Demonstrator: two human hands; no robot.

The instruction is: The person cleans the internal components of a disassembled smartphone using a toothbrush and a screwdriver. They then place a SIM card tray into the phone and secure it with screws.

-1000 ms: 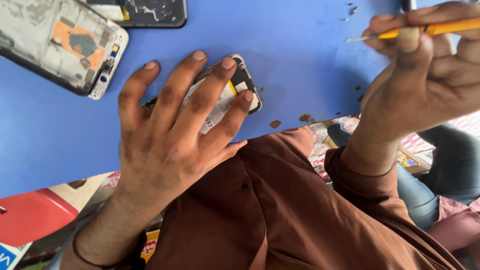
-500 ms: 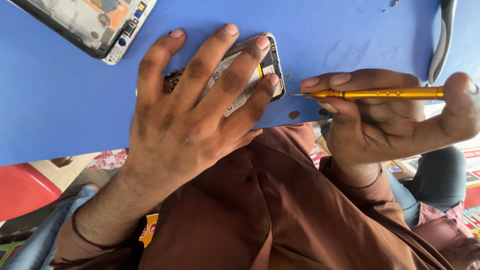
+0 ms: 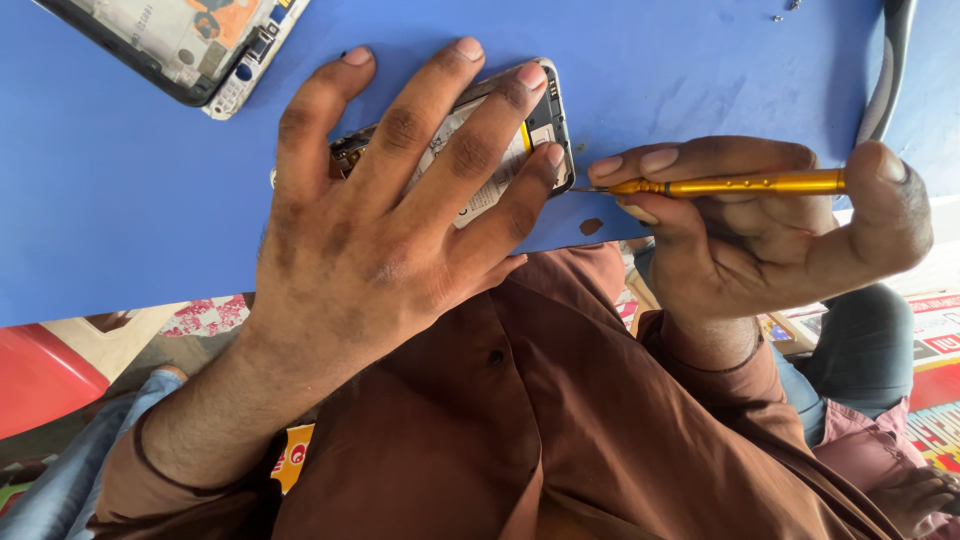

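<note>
At the upper left, a second opened phone (image 3: pixel 190 45) lies on the blue bench (image 3: pixel 120 200), cut off by the frame's top edge. Right of it, the left hand (image 3: pixel 380 230) lies flat, fingers (image 3: pixel 420 110) spread, over an opened phone (image 3: pixel 500 150) with its back off; the hand hides most of it, so only the right end and a strip of the insides show. Further right, the right hand (image 3: pixel 760 230) pinches a yellow precision screwdriver (image 3: pixel 730 185) between thumb and fingers, its thin tip at the phone's lower right corner, seemingly touching it. At the far right, a grey curved tool (image 3: pixel 885 70), perhaps tweezers, runs out of view.
</note>
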